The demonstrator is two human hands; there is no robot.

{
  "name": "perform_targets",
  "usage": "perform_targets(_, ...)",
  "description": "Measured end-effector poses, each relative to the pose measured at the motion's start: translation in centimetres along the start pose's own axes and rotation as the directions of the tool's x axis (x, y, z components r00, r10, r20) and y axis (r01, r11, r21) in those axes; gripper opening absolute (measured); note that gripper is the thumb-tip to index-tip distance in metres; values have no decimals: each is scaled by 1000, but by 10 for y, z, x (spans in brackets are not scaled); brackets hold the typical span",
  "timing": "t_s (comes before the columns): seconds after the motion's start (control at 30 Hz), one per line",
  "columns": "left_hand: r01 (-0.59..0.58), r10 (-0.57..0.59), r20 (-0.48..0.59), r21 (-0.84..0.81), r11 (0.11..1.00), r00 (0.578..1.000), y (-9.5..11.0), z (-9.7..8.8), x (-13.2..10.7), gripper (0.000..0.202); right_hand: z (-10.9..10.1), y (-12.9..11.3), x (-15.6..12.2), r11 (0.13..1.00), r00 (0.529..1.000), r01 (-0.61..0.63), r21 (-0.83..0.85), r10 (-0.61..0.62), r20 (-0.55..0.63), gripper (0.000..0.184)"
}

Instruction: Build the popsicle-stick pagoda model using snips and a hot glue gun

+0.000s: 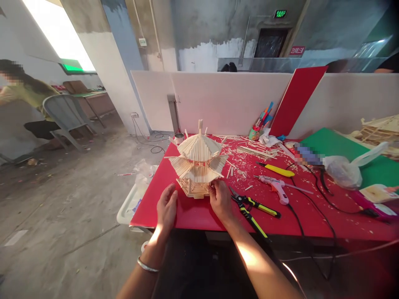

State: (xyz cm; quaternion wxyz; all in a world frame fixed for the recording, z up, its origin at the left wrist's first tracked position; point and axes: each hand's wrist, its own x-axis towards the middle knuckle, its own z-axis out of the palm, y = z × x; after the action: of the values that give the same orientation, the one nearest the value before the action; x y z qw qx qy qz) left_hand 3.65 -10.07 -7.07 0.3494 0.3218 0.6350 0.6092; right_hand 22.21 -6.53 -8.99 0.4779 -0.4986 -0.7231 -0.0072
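Observation:
A pagoda model (199,166) built of thin wooden sticks stands upright on the red tabletop, with two tiers of flared roof and a many-sided base. My right hand (220,201) is closed at the right side of its base, thumb and fingers pinched at the lower edge; the fingertips are partly hidden. To the left of the base, my left hand (167,205) is held apart from the model, fingers loosely bent and nothing in them. Pliers-like cutters (249,203) with yellow-and-black handles lie just right of my right hand.
A pink glue gun (277,187) with its cord and a yellow utility knife (278,169) lie on the red table (193,216). Stick scraps (255,151) litter its back. A pen cup (254,133) stands near the white partition (230,104). A person (31,95) sits far left.

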Motion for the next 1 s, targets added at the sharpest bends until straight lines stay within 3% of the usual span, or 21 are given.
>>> perform_targets(0.07, -190, 191, 3, 126, 974, 982, -6, -1, -3, 29, 5, 0, 1, 1000, 1000, 8, -5, -8, 19, 34)
perform_targets(0.13, -272, 273, 23, 183, 945, 962, -8, 0, -6, 31, 8, 0, 1, 1000, 999, 12, -10, -12, 34, 37)
perform_targets(0.33, -331, 313, 111, 222, 917, 943, -9, 3, -5, 34, 10, 3, 1, 1000, 998, -10, -12, 11, 55, 35)
perform_targets(0.6, -534, 515, 157, 368, 761, 843, -20, 6, -1, 26, 0, 0, -1, 998, 999, -52, 39, 52, 18, 16)
perform_targets(0.77, -610, 584, 208, 432, 665, 785, -22, 8, -1, 34, -16, -3, -15, 987, 988, -149, 54, 152, -42, 24)
perform_targets(0.87, -609, 583, 223, 475, 635, 782, -24, 9, 0, 36, -20, -5, -22, 976, 977, -213, 43, 213, -1, 21)
perform_targets(1.0, -607, 569, 249, 504, 615, 783, -28, 8, 2, 30, -20, -8, -22, 977, 968, -213, 23, 208, 138, 15)
